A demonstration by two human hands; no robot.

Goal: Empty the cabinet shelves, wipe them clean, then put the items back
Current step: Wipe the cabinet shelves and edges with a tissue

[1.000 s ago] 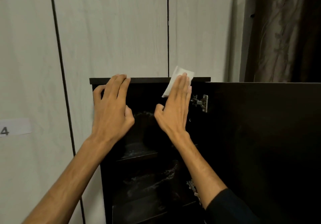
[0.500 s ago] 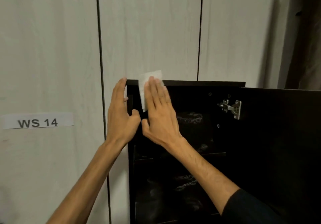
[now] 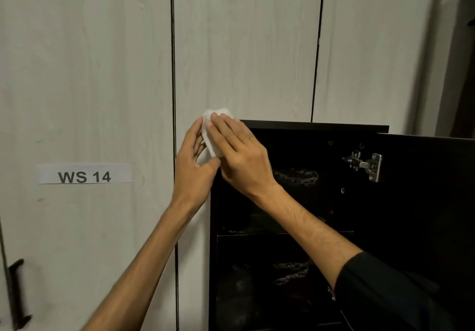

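The white wipe (image 3: 214, 135) sits at the top left corner of the dark cabinet (image 3: 321, 202), pressed against the upper end of its left side edge, with its top poking just above the cabinet's top panel (image 3: 313, 125). My right hand (image 3: 237, 150) lies over it with nearly straight fingers, flattening it against the corner. My left hand (image 3: 192, 166) comes in from the left side, fingers loosely curved, thumb touching the lower edge of the wipe and fingertips at its left edge; whether it truly pinches the wipe or only steadies it I cannot tell. Both hands are touching the wipe, the right one on top and carrying most of the pressure.

The edge that I take to be next runs straight down from this corner, so the wipe's stroke lies below my hands, along the cabinet's left side; my left hand is nearer that edge. The shelves (image 3: 282, 233) inside lie down and to the right, dark, streaked with pale smears and holding nothing that I can make out.

Further out, the open door (image 3: 431, 202) hangs at the right on a metal hinge (image 3: 366, 165), and a label reading WS 14 (image 3: 84, 174) is stuck on the pale wall panel (image 3: 90, 73) to the left.
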